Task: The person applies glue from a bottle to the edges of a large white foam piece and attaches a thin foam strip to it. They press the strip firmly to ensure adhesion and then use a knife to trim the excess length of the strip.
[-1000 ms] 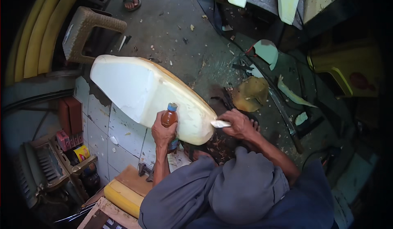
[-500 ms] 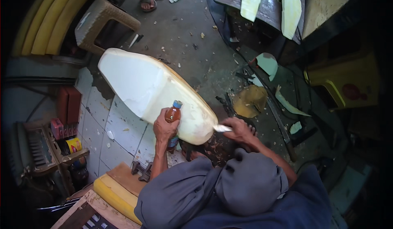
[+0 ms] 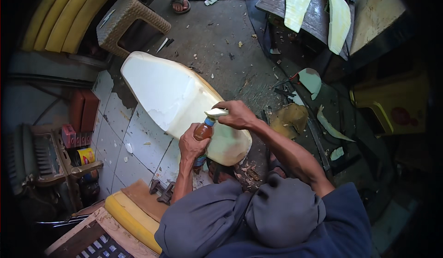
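Note:
A long pale foam seat cushion, white at its far end and yellowish nearer me, lies slantwise in front of my knees. My left hand is wrapped round a clear plastic bottle of amber liquid with a blue top, upright by the cushion's left edge. Pinched in my right hand is a small whitish piece, perhaps foam, right over the bottle's top. Whether it touches or enters the mouth I cannot tell.
A woven-pattern stool stands far left, below yellow padded cushions. Foam pieces lie on a dark table at far right. Scraps and a tan cloth-like piece litter the floor. Another person's sandalled foot is at the back.
My right hand has moved left and up from the cushion's near right end to the bottle's top, still with the whitish piece. My left hand keeps its grip on the bottle.

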{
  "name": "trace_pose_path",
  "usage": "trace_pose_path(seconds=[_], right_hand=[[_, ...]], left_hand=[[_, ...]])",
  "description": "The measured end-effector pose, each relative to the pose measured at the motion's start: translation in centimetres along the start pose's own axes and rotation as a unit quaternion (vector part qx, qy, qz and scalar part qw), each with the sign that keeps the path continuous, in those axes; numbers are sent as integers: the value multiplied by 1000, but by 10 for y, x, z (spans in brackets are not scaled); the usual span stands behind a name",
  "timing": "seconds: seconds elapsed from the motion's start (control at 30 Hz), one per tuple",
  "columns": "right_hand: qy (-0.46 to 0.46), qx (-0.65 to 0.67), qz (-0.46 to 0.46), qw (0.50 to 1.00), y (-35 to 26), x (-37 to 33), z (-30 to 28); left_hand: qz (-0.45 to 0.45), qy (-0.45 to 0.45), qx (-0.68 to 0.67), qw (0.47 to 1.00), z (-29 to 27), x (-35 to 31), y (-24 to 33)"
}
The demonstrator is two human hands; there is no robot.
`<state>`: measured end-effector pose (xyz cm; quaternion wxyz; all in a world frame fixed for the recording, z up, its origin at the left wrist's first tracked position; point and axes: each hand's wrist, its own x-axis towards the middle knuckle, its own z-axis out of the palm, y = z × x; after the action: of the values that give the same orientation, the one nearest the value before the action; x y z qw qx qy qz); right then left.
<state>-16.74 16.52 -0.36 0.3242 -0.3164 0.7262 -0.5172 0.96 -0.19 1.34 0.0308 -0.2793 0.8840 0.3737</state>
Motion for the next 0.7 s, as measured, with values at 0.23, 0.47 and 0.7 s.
trace_pose_path(seconds=[0.23, 0.47, 0.7], right_hand=[[117, 152, 86, 978, 52, -76, -19], [-24, -84, 157, 984, 66, -173, 1], [57, -69, 77, 993, 64, -160, 8]], left_hand=[[-25, 17, 24, 999, 7, 0, -3], [12, 28, 34, 999, 8, 2, -8], [-33, 9, 42, 999, 7, 3, -5]])
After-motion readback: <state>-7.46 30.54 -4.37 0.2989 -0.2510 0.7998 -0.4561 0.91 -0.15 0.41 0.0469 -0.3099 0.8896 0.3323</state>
